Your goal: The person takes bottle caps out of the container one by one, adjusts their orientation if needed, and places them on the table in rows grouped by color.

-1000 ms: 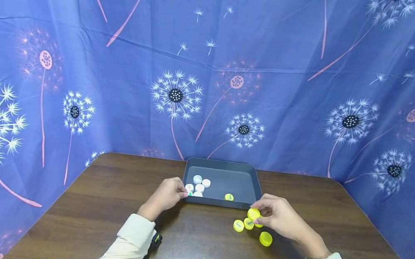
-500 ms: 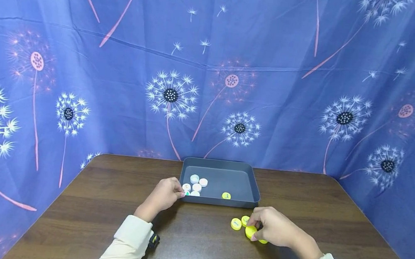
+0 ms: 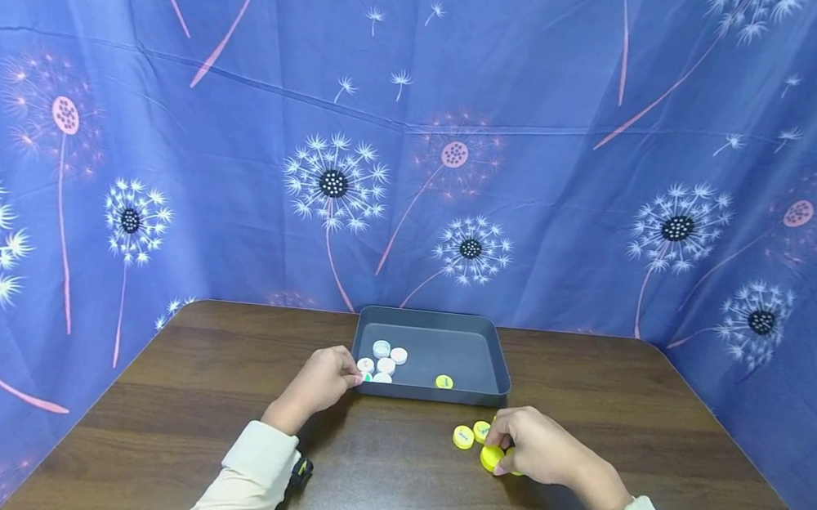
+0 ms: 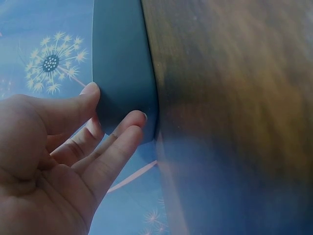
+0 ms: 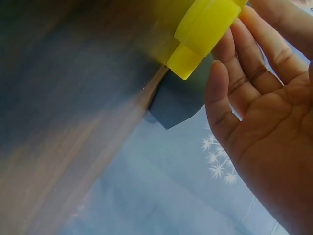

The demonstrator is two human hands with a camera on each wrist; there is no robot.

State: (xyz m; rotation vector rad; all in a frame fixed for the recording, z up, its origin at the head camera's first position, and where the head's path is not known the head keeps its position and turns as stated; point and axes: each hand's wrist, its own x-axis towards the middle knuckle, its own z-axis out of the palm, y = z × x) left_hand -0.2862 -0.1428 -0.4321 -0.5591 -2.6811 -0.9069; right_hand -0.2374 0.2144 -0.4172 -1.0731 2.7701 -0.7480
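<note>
My left hand point(image 3: 318, 379) pinches the front-left corner of a dark grey tray point(image 3: 432, 394). In the left wrist view the thumb lies at the rim and fingertips point(image 4: 134, 117) touch the outer wall. White bottle caps point(image 3: 386, 365) lie grouped in the tray's left part, and one yellow bottle cap point(image 3: 444, 382) lies toward the right inside it. In front of the tray's right end, my right hand point(image 3: 541, 447) pinches another yellow bottle cap point(image 3: 491, 458) low over the table. Further yellow caps point(image 3: 463, 437) lie around it, some partly hidden by this hand.
The tray stands on a brown wooden table point(image 3: 386, 483) near its back edge. Behind and beside the table hangs a blue cloth point(image 3: 567, 221) with a dandelion print. A dark band point(image 3: 301, 470) sits at the left wrist.
My right hand has come down toward the near side of the table, bringing its yellow cap down among the others. My left hand stays at the tray corner. The head view has shifted slightly.
</note>
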